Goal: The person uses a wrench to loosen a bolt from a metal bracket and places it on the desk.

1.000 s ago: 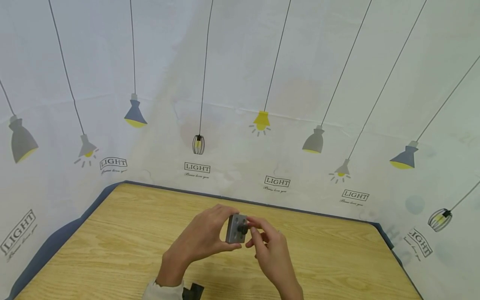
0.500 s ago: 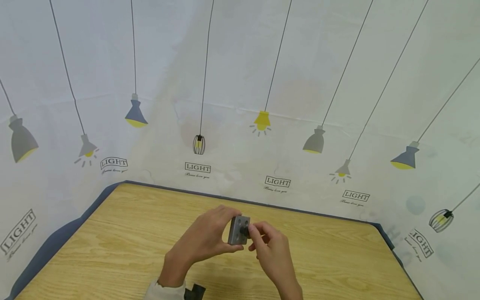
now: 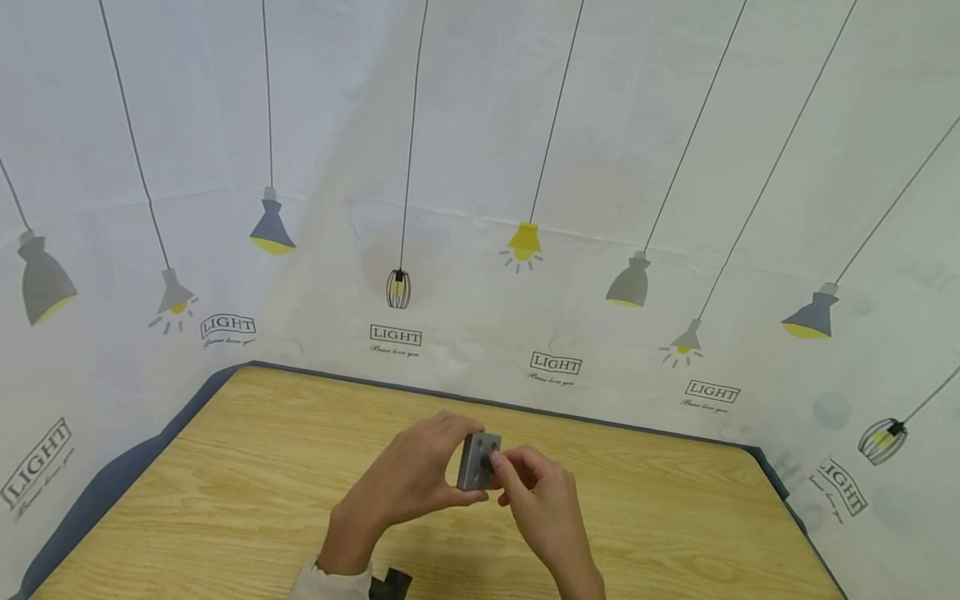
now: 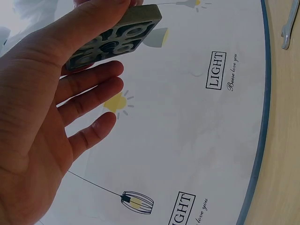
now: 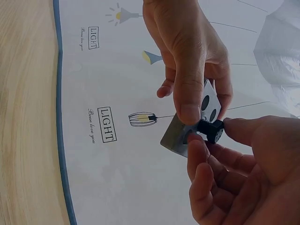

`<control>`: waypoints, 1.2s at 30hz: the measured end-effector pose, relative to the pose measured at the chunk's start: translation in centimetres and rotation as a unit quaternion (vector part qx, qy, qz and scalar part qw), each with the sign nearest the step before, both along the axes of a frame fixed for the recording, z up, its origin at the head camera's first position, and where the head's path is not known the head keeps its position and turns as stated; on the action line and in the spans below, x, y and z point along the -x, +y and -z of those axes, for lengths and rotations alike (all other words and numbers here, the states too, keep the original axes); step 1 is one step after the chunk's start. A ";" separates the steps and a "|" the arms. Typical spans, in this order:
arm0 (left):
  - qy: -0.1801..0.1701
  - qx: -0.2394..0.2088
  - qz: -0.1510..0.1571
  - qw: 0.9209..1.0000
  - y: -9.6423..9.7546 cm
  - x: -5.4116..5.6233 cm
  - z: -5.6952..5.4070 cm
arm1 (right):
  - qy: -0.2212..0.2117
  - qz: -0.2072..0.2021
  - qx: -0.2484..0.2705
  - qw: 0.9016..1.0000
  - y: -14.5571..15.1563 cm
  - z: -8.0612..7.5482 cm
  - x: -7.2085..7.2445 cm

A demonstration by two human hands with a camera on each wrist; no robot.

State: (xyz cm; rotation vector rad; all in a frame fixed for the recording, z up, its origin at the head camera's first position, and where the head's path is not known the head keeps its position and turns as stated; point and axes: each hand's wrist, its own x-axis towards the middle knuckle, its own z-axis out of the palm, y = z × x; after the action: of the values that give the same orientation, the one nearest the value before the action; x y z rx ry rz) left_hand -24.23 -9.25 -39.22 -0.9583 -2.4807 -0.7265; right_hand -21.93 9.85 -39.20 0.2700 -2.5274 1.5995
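Note:
My left hand (image 3: 408,471) holds a grey rectangular block (image 3: 471,471) between thumb and fingers, raised over the table. Round holes mark the block's face in the right wrist view; its other side, with ringed recesses (image 4: 136,30), shows in the left wrist view. A black bolt (image 5: 215,131) with a thick head sticks out from the middle of the holed face. Thumb and fingers of my right hand (image 3: 543,496) pinch the bolt's head, and the thumb partly covers it in the head view. The inner end of the bolt is hidden in the block.
The wooden table (image 3: 262,467) spreads below both hands, with a dark blue edge along its back. A grey wrench-like tool (image 4: 287,33) lies on it in the left wrist view. Behind stands a white sheet (image 3: 465,167) printed with lamps. A black piece (image 3: 392,583) sits by the left cuff.
The fingers of my right hand have closed in on the bolt, the thumb now covering more of it. The block has turned slightly and shifted a little to the right.

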 end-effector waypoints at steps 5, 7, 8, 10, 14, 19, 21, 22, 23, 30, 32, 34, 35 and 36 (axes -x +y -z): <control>-0.007 0.001 -0.001 1.000 0.0 0.0 0.0 | -0.003 0.002 0.001 1.000 0.0 -0.1 -0.1; -0.010 0.001 -0.002 1.000 0.0 0.0 0.0 | -0.004 0.003 -0.001 1.000 0.0 -0.1 0.0; -0.011 0.002 -0.003 1.000 0.0 0.0 0.0 | -0.004 0.003 -0.002 1.000 0.0 -0.1 0.0; -0.012 0.003 -0.004 1.000 0.0 0.0 0.0 | -0.004 0.004 -0.005 1.000 -0.1 -0.1 0.0; -0.012 0.003 -0.004 1.000 0.0 0.0 0.0 | -0.002 0.001 -0.009 1.000 -0.1 -0.1 0.0; -0.010 0.004 -0.003 1.000 0.0 0.0 0.0 | 0.005 -0.001 -0.015 1.000 -0.1 -0.2 -0.1; -0.009 0.004 -0.003 1.000 0.0 0.1 0.0 | 0.012 -0.005 -0.015 1.000 0.0 -0.2 -0.2; -0.009 0.005 -0.003 1.000 0.0 0.1 0.0 | 0.015 -0.006 -0.014 1.000 0.0 -0.2 -0.2; -0.009 0.005 -0.003 1.000 0.0 0.1 0.1 | 0.019 -0.008 -0.014 1.000 0.0 -0.2 -0.2; -0.008 0.007 -0.004 1.000 0.1 0.1 0.1 | 0.025 -0.008 -0.017 1.000 0.0 -0.3 -0.3; -0.007 0.007 -0.004 1.000 0.1 0.1 0.1 | 0.022 -0.006 -0.019 1.000 0.0 -0.3 -0.3; -0.003 0.006 -0.003 1.000 0.1 0.1 0.1 | 0.023 -0.006 -0.020 1.000 0.0 -0.3 -0.4; -0.002 0.006 -0.003 1.000 0.1 0.1 0.1 | 0.024 -0.006 -0.021 0.999 0.1 -0.3 -0.4; -0.001 0.006 -0.003 1.000 0.1 0.1 0.1 | 0.028 -0.008 -0.021 0.999 0.1 -0.3 -0.4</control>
State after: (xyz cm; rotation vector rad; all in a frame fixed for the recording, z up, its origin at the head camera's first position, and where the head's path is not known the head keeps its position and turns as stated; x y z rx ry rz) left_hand -24.31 -9.14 -39.33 -0.9550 -2.4903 -0.7124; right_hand -21.52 9.94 -38.85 0.3345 -2.5258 1.5232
